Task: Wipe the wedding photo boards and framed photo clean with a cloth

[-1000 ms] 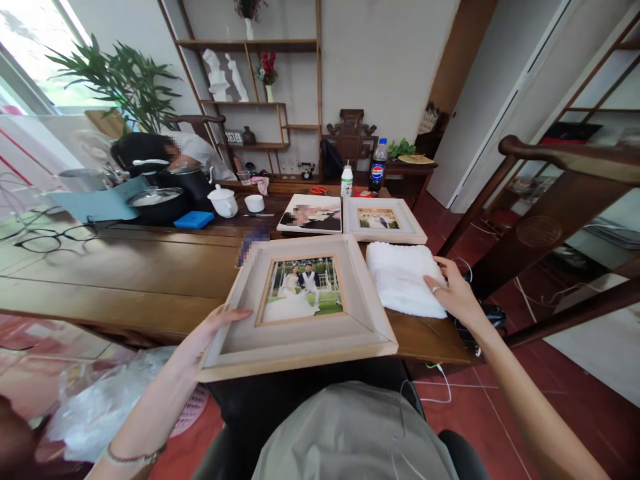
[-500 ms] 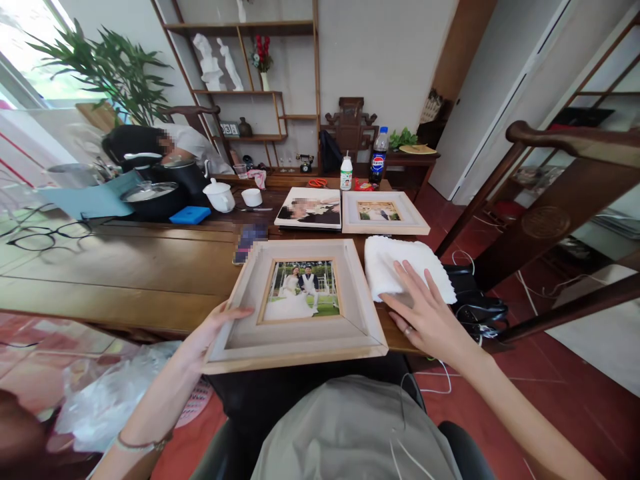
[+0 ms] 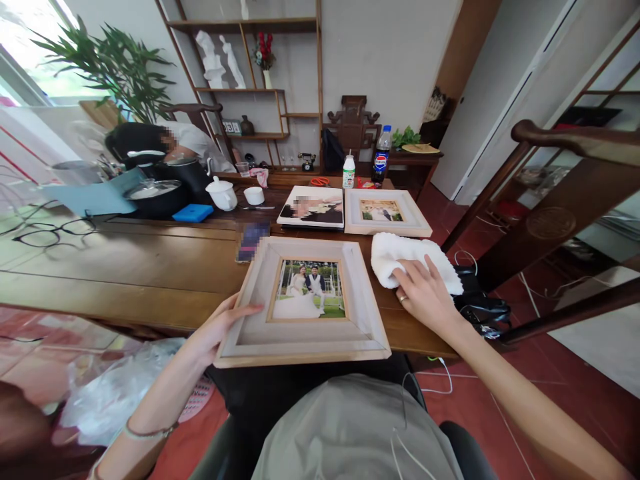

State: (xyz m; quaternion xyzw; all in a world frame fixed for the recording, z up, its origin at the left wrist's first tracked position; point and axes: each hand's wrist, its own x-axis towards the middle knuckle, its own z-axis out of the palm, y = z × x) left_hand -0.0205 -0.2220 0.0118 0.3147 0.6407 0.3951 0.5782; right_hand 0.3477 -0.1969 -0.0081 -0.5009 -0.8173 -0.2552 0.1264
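Note:
A light wooden picture frame (image 3: 305, 347) with a wedding photo in its middle rests at the table's near edge, tilted slightly toward me. My left hand (image 3: 220, 327) grips its left side, thumb on the front and the other fingers hidden beneath. To the right of the frame lies a folded white towel (image 3: 400, 250). On that towel is my right hand (image 3: 425, 293), its fingers bent and pressed into the cloth, gathering the near edge.
Behind the frame are a second framed photo (image 3: 387, 227), a photo album (image 3: 311, 207) and a phone (image 3: 253, 241). A milk bottle (image 3: 349, 172), a cola bottle (image 3: 381, 157), a white teapot (image 3: 221, 193) and a blue box (image 3: 193, 213) stand farther back. A wooden chair (image 3: 550, 200) is at right.
My right hand has gone from lying spread over the towel to curling its fingers into it, and the cloth has bunched slightly. The left hand still holds the frame.

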